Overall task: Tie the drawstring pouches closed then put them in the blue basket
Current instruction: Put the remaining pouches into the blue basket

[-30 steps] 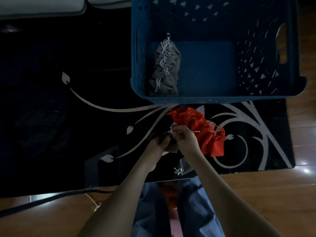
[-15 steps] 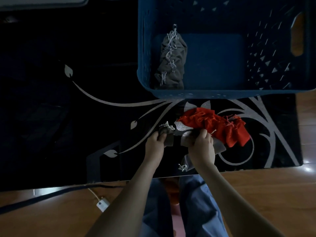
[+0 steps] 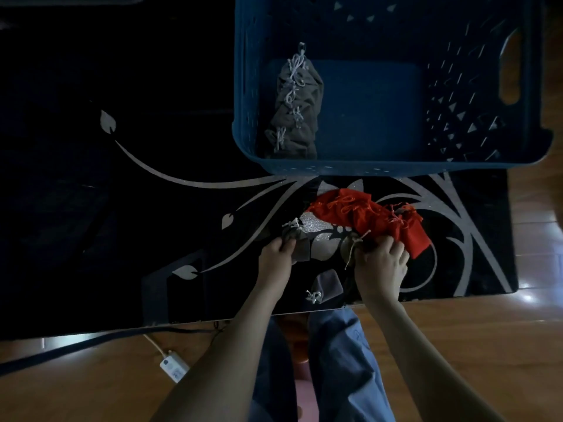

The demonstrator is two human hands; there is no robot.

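A blue basket (image 3: 396, 167) stands at the top right with several tied grey pouches (image 3: 297, 105) stacked along its left wall. On the black rug, my left hand (image 3: 274, 257) grips a tied grey pouch (image 3: 294, 236). My right hand (image 3: 380, 263) grips another grey pouch (image 3: 350, 246) whose white drawstring hangs loose. A pile of red pouches (image 3: 371, 217) lies just beyond my right hand. One more tied grey pouch (image 3: 324, 284) lies between my wrists near the rug's edge.
The black rug with a silver leaf pattern (image 3: 152, 166) covers most of the floor. Wooden floor (image 3: 91, 376) runs along the near edge, with a dark cable and a white plug adapter (image 3: 173, 365). My knees in blue trousers (image 3: 335, 360) sit below the rug's edge.
My hands, which worked together on one grey pouch, have moved apart. The left hand now holds the tied pouch and the right hand has taken hold of a second grey pouch beside the red pile.
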